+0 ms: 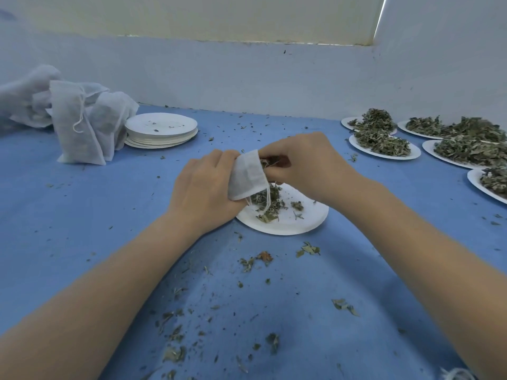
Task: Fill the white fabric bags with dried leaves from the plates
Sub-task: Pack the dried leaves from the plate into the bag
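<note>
My left hand (204, 187) grips a small white fabric bag (247, 175) above a white paper plate (301, 223), with the bag's mouth turned to the right. Its drawstring hangs down over the plate. My right hand (304, 163) pinches a bunch of dried leaves at the bag's mouth. A small heap of dried leaves (267, 205) lies on the plate under both hands. How full the bag is cannot be seen.
White fabric bags (79, 119) are heaped at the back left beside a stack of paper plates (162, 130). Several plates piled with dried leaves (384, 144) stand at the right. Leaf crumbs are scattered over the blue tablecloth (96, 201).
</note>
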`<action>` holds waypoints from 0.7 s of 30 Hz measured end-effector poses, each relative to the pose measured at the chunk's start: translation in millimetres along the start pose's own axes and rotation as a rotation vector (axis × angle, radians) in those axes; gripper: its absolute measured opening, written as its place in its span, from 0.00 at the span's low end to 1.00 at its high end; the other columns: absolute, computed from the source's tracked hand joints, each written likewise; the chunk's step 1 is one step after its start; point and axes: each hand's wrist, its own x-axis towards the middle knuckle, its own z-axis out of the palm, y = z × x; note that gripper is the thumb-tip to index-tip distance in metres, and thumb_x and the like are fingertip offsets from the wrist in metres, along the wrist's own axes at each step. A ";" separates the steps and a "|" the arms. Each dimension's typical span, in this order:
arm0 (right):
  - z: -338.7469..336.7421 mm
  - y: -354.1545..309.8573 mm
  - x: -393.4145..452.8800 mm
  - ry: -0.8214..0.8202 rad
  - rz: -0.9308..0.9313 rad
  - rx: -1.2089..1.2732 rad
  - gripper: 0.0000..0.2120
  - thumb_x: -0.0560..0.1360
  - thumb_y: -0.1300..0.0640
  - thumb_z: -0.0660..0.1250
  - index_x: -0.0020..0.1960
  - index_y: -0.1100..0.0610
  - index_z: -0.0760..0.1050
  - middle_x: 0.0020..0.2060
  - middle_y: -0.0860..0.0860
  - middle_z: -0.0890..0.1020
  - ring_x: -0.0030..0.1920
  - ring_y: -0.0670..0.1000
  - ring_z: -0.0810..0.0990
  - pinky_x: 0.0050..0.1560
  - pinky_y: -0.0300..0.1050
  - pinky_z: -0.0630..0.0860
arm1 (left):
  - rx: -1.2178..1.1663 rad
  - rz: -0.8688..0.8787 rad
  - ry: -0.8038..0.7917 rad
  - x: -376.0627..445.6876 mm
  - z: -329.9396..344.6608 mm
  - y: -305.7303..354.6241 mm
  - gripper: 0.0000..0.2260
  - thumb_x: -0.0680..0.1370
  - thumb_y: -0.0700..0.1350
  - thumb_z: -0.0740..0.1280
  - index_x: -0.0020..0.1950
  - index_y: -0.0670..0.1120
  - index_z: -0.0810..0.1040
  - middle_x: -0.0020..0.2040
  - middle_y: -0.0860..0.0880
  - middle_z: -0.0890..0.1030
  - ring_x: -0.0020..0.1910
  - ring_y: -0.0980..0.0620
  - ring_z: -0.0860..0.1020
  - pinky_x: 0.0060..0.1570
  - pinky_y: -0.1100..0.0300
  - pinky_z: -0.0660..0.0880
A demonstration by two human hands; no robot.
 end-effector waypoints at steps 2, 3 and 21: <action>1.9 -4.8 -0.8 0.055 0.024 0.084 0.10 0.71 0.58 0.70 0.52 0.51 0.82 0.42 0.48 0.85 0.45 0.46 0.79 0.47 0.35 0.72 | -0.017 -0.003 0.014 -0.5 -0.5 2.4 0.25 0.61 0.46 0.77 0.53 0.37 0.77 0.42 0.40 0.80 0.34 0.39 0.77 0.37 0.57 0.64; 1.9 -5.7 -1.4 0.035 0.039 0.172 0.12 0.71 0.59 0.71 0.53 0.49 0.82 0.43 0.47 0.85 0.45 0.42 0.79 0.48 0.33 0.73 | -0.031 -0.011 0.014 -0.7 -0.9 2.9 0.25 0.62 0.46 0.77 0.54 0.37 0.76 0.43 0.40 0.80 0.35 0.39 0.77 0.38 0.57 0.64; 17.3 -16.0 -3.4 0.101 0.138 0.372 0.08 0.70 0.62 0.68 0.37 0.51 0.82 0.24 0.39 0.77 0.30 0.36 0.75 0.29 0.26 0.68 | -0.097 0.064 0.083 0.9 -7.5 19.9 0.24 0.66 0.53 0.60 0.50 0.35 0.78 0.36 0.42 0.80 0.33 0.42 0.78 0.40 0.57 0.68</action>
